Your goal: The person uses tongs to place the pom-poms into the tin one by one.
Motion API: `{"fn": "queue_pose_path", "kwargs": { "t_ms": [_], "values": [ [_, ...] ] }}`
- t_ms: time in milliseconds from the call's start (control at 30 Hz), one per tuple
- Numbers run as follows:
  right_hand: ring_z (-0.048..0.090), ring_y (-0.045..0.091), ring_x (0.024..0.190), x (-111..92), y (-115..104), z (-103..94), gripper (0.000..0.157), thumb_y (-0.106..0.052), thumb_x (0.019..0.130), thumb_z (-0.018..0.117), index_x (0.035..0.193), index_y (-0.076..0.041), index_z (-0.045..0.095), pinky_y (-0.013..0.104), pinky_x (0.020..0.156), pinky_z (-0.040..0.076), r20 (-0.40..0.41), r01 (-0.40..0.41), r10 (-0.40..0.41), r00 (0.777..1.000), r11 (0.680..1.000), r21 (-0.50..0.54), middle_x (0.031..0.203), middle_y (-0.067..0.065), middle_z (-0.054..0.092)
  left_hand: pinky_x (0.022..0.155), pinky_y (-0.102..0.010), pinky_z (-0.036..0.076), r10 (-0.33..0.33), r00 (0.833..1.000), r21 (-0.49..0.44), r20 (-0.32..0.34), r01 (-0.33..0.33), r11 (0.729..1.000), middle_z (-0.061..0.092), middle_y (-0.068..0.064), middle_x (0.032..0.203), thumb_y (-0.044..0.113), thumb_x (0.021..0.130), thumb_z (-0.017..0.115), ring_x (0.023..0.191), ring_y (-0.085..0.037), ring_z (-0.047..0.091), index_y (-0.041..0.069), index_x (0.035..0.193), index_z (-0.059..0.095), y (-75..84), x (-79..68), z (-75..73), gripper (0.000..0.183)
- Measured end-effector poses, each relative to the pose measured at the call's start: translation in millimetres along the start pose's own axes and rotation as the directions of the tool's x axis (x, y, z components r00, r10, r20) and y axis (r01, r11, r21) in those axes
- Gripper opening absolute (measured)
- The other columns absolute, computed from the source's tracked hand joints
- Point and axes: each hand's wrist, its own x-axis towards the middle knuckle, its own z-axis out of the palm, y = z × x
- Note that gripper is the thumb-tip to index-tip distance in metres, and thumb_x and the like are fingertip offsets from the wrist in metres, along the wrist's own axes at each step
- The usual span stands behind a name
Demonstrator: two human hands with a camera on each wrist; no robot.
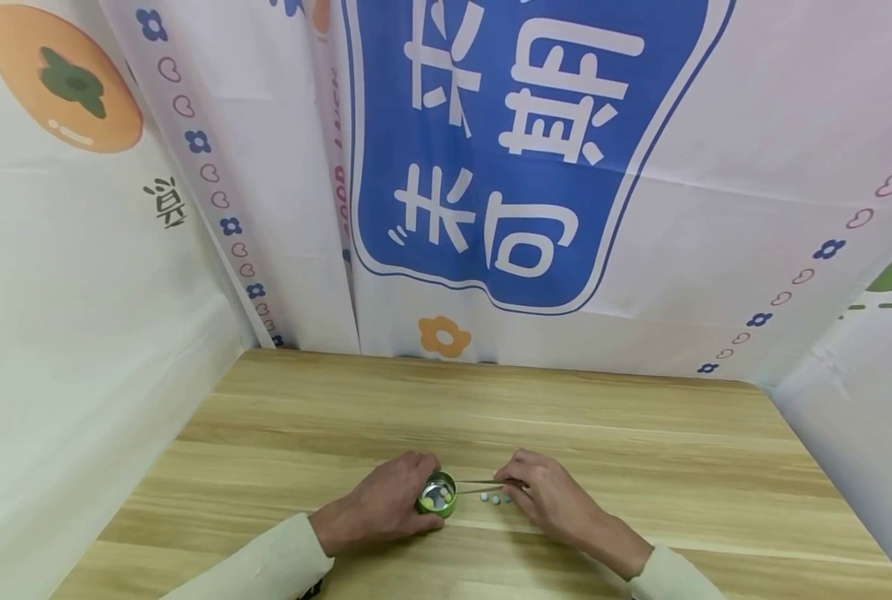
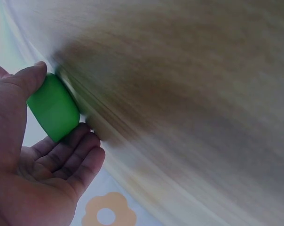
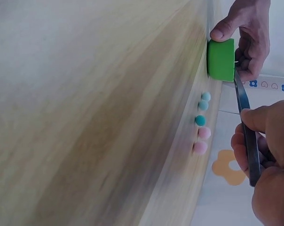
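A small round green tin (image 3: 221, 60) stands upright on the table, its top uncovered. My left hand (image 1: 389, 500) grips it from the left side, thumb and fingers about its wall. Inside lie a few small yellow-green balls (image 1: 428, 503). My right hand (image 1: 554, 504) pinches metal tweezers (image 3: 248, 132), whose tips reach the tin's rim; whether they hold a ball cannot be made out. Beside the tin, below the tweezers, several small pom-poms lie in a row: light blue ones (image 3: 203, 105), a teal one (image 3: 200, 120) and pink ones (image 3: 200, 148).
The wood-grain table (image 1: 491, 400) runs back to a white printed cloth (image 1: 663, 275) with a large blue sign. More cloth hangs at the left (image 1: 78, 292) and right sides.
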Motion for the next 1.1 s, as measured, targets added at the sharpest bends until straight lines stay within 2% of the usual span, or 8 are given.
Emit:
{"fn": "queue_pose_path", "kwargs": {
  "t_ms": [200, 500, 800, 1100],
  "values": [
    [0.062, 0.002, 0.083, -1.9, 1.5, 1.3, 0.014, -0.005, 0.085, 0.073, 0.099, -0.009, 0.074, 0.019, 0.075, 0.054, 0.005, -0.028, 0.028, 1.0, 1.0, 0.003, 0.091, -0.003, 0.069, 0.072, -0.022, 0.051, -0.001, 1.0, 0.002, 0.003, 0.001, 1.0, 0.062, 0.0, 0.102, 0.048, 0.079, 0.079, 0.09, -0.008, 0.057, 0.012, 0.113, 0.053, -0.4, -1.3, 0.6, 0.055],
    [0.064, 0.004, 0.084, -3.6, 3.2, 0.6, 0.016, -0.004, 0.085, 0.074, 0.1, -0.008, 0.074, 0.019, 0.075, 0.055, -0.014, -0.021, 0.021, 1.0, 1.0, 0.008, 0.093, -0.002, 0.069, 0.073, -0.023, 0.052, 0.003, 1.0, 0.003, 0.001, -0.003, 1.0, 0.062, 0.001, 0.101, 0.048, 0.079, 0.079, 0.091, -0.008, 0.057, 0.012, 0.113, 0.053, -0.6, -0.8, 0.4, 0.055],
    [0.06, 0.001, 0.083, -7.9, 6.8, 0.0, 0.018, -0.004, 0.086, 0.073, 0.103, -0.009, 0.074, 0.017, 0.071, 0.053, -0.019, -0.021, 0.022, 1.0, 1.0, 0.013, 0.093, -0.004, 0.069, 0.072, -0.022, 0.051, 0.003, 1.0, -0.003, 0.005, -0.003, 1.0, 0.062, 0.0, 0.102, 0.047, 0.08, 0.079, 0.09, -0.008, 0.057, 0.011, 0.113, 0.053, -0.6, -0.8, -0.3, 0.055],
    [0.063, 0.003, 0.083, -13.5, 8.9, -1.9, 0.016, -0.002, 0.084, 0.073, 0.099, -0.006, 0.074, 0.019, 0.072, 0.054, -0.016, -0.059, 0.059, 0.998, 0.998, 0.007, 0.091, -0.002, 0.069, 0.072, -0.022, 0.051, 0.004, 1.0, -0.007, 0.008, -0.004, 1.0, 0.062, 0.001, 0.101, 0.047, 0.08, 0.079, 0.09, -0.007, 0.057, 0.011, 0.112, 0.053, -0.4, -0.3, -0.9, 0.055]
  ]
}}
